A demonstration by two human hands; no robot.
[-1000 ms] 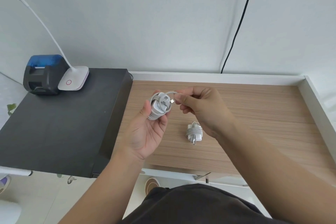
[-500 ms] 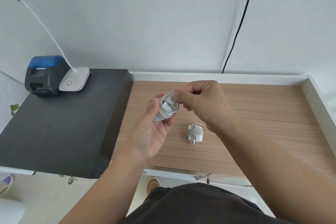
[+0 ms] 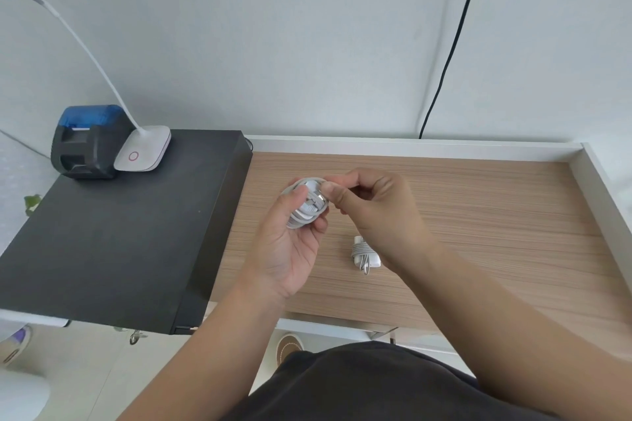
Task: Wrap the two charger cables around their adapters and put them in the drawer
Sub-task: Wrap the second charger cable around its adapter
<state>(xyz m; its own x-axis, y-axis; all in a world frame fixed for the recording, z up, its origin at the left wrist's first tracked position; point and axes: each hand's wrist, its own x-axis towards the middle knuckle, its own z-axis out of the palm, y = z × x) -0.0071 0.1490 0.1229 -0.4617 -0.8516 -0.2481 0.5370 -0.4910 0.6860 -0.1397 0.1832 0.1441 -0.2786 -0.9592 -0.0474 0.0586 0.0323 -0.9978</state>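
My left hand (image 3: 290, 249) grips a white charger adapter (image 3: 306, 204) with its cable coiled around it, held above the wooden desk (image 3: 478, 222). My right hand (image 3: 376, 212) pinches the end of that cable at the coil's upper right, thumb and forefinger pressed against the bundle. A second white adapter (image 3: 365, 254) lies on the desk just below my right hand, its grey cable wound round it. No drawer shows in this view.
A black cabinet top (image 3: 113, 236) adjoins the desk on the left, carrying a blue-and-black printer (image 3: 85, 142) and a white lamp base (image 3: 143, 149). A white raised rim (image 3: 598, 178) borders the desk at back and right. A black wire (image 3: 451, 41) hangs down the wall.
My right hand has brought the cable's free end in against the coil on the adapter. Both hands have drifted slightly lower. The adapter on the desk has stayed put.
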